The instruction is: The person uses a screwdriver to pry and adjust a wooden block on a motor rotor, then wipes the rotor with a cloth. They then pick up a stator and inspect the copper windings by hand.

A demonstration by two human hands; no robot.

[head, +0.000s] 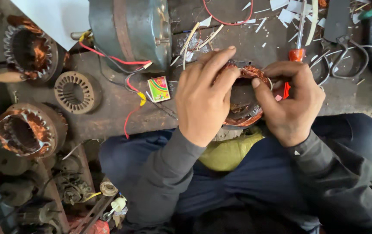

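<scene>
A round motor stator (243, 113) with copper windings rests at the bench's near edge, above my lap. My left hand (203, 97) covers its left side, fingers curled over the top of the copper coil. My right hand (291, 99) grips the right side, its thumb and fingers pressing on the winding near the upper rim. Much of the stator is hidden under both hands. A red-handled screwdriver (297, 47) lies just beyond my right hand.
A large grey motor housing (129, 30) with red and yellow wires stands at the back. Two wound stators (29, 51) (28, 130) and a bare stator core (74, 92) lie to the left. A small colourful box (158, 89), pliers (346, 47) and paper scraps litter the bench.
</scene>
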